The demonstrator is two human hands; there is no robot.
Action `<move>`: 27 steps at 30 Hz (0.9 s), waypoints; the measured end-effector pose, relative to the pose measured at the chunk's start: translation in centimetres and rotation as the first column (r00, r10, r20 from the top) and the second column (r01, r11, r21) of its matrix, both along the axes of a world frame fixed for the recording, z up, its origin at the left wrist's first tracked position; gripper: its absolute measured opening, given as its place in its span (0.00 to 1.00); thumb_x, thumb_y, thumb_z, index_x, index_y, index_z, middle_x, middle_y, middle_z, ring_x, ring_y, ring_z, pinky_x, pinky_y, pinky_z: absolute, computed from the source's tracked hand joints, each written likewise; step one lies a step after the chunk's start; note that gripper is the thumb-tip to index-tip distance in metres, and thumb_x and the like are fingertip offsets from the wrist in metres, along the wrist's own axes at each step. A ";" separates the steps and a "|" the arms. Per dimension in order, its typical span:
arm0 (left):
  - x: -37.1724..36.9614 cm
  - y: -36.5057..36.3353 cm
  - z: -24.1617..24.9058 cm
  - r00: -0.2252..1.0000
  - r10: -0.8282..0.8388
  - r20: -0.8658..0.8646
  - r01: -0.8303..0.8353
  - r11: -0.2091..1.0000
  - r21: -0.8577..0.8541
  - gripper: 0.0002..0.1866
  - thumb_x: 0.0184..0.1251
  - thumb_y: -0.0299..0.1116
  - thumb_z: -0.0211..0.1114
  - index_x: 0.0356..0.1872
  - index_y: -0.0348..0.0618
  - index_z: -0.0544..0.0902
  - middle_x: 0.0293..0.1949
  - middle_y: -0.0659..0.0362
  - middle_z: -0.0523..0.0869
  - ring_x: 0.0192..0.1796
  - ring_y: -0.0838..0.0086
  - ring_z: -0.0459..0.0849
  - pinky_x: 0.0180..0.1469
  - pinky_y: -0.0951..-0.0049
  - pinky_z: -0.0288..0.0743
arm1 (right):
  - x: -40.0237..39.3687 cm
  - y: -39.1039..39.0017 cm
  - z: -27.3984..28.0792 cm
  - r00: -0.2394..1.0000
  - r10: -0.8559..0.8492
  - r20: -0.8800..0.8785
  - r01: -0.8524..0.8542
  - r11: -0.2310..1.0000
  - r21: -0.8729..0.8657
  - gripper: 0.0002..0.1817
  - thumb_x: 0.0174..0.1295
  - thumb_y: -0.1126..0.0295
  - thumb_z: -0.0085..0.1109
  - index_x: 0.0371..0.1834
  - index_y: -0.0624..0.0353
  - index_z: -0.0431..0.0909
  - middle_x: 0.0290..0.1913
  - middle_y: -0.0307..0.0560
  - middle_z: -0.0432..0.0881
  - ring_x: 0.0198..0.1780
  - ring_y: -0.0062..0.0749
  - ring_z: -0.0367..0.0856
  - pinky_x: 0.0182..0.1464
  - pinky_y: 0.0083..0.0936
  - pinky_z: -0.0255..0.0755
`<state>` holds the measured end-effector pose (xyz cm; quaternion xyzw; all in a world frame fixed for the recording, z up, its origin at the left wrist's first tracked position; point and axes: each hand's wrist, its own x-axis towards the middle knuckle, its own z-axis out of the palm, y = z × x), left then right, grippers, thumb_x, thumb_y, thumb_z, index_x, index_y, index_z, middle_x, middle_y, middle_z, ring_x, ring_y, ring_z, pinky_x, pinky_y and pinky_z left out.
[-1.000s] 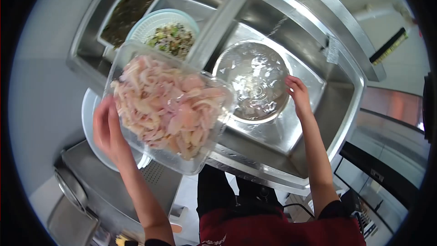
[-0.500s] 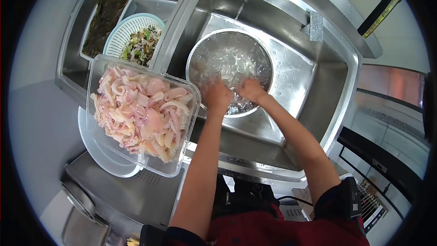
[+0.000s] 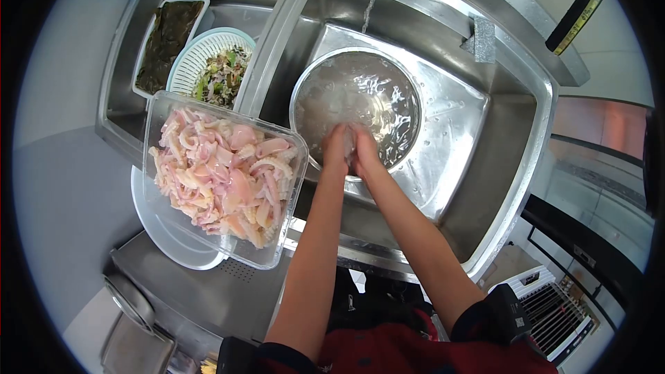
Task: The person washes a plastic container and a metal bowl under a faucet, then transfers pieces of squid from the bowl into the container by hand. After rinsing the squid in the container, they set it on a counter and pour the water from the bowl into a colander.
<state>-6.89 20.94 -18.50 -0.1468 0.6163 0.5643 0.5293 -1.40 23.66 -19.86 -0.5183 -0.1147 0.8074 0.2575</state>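
Note:
A round metal bowl (image 3: 299, 82) of water stands in the right sink basin. My left hand (image 3: 334, 144) and my right hand (image 3: 364, 149) meet at its near side, by the water. Their fingers are curled and pressed together around a small pale, wet piece, too hidden to name. To the left of the hands, a see-through plastic tub (image 3: 299, 166) is heaped with cut, pinkish-white raw seafood pieces (image 3: 220, 173), some of them like squid tentacles.
In the left basin are a green-rimmed colander (image 3: 181, 69) with food scraps and a white tray (image 3: 205, 5) of dark sheets. A white bowl (image 3: 166, 241) sits partly under the tub. Water trickles in at the sink's back; a metal divider (image 3: 269, 48) separates the basins.
My hands have come together at the bowl's near side; before, they were apart in churning water. The water is calmer, and the whole view has shifted slightly.

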 end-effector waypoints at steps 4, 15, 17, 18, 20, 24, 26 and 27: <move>1.1 0.0 2.3 0.968 0.208 0.143 -0.238 0.942 0.236 0.12 0.57 0.36 0.54 0.38 0.39 0.75 0.35 0.57 0.78 0.39 0.70 0.76 0.42 0.72 0.71 | 0.2 0.2 5.0 0.935 -0.298 -0.190 0.311 0.950 0.039 0.07 0.53 0.68 0.48 0.32 0.59 0.72 0.33 0.42 0.73 0.37 0.28 0.72 0.42 0.23 0.66; 0.2 -3.4 21.4 0.864 0.491 0.112 -0.452 0.658 0.603 0.14 0.62 0.36 0.46 0.41 0.37 0.73 0.49 0.52 0.72 0.52 0.68 0.69 0.55 0.67 0.62 | -1.9 -1.8 22.8 0.929 -0.229 -0.291 0.312 0.907 0.282 0.09 0.58 0.69 0.44 0.34 0.62 0.71 0.38 0.44 0.72 0.42 0.27 0.70 0.47 0.21 0.63; -2.6 -6.3 22.3 0.811 0.582 0.059 -0.489 0.619 0.615 0.16 0.62 0.36 0.45 0.44 0.37 0.71 0.51 0.52 0.70 0.54 0.67 0.68 0.56 0.66 0.60 | -4.3 -3.7 24.6 0.962 0.131 -0.239 0.012 0.856 0.517 0.12 0.57 0.67 0.43 0.38 0.63 0.71 0.43 0.46 0.72 0.47 0.29 0.68 0.50 0.21 0.60; -4.0 -8.0 22.8 0.771 0.636 0.036 -0.514 0.588 0.625 0.18 0.62 0.37 0.43 0.48 0.37 0.69 0.53 0.52 0.68 0.55 0.66 0.67 0.57 0.64 0.59 | -5.3 -4.4 24.8 0.949 0.160 -0.270 -0.004 0.866 0.499 0.12 0.57 0.67 0.43 0.38 0.63 0.71 0.43 0.46 0.72 0.47 0.29 0.68 0.50 0.21 0.60; -7.5 -11.3 23.0 0.756 0.654 0.025 -0.530 0.590 0.609 0.20 0.62 0.38 0.43 0.52 0.39 0.66 0.54 0.51 0.67 0.56 0.64 0.66 0.57 0.64 0.60 | -7.2 -5.2 25.0 0.825 0.528 -0.199 -0.342 0.748 0.569 0.12 0.58 0.71 0.44 0.41 0.66 0.71 0.45 0.46 0.72 0.48 0.24 0.68 0.52 0.21 0.59; -11.8 -16.9 21.4 0.844 0.533 -0.065 -0.411 0.719 0.560 0.25 0.61 0.40 0.44 0.58 0.42 0.60 0.58 0.50 0.63 0.57 0.62 0.65 0.57 0.63 0.60 | -8.6 -5.3 22.4 0.609 0.793 0.008 -0.610 0.462 0.644 0.14 0.55 0.72 0.49 0.44 0.66 0.70 0.48 0.46 0.71 0.51 0.24 0.67 0.52 0.20 0.61; -12.5 -18.2 21.2 0.844 0.527 -0.093 -0.404 0.742 0.535 0.26 0.60 0.40 0.45 0.59 0.40 0.59 0.59 0.50 0.61 0.59 0.61 0.63 0.58 0.63 0.60 | -8.5 -4.9 22.3 0.614 0.788 0.047 -0.644 0.465 0.607 0.14 0.55 0.72 0.50 0.44 0.65 0.70 0.43 0.46 0.74 0.46 0.25 0.71 0.46 0.20 0.65; -13.0 -18.6 21.3 0.842 0.525 -0.124 -0.384 0.745 0.545 0.26 0.60 0.39 0.45 0.59 0.39 0.59 0.59 0.49 0.61 0.60 0.61 0.62 0.58 0.63 0.59 | -8.2 -4.3 22.8 0.565 0.807 0.171 -0.706 0.367 0.605 0.14 0.54 0.71 0.50 0.43 0.65 0.71 0.39 0.46 0.76 0.42 0.27 0.74 0.43 0.21 0.67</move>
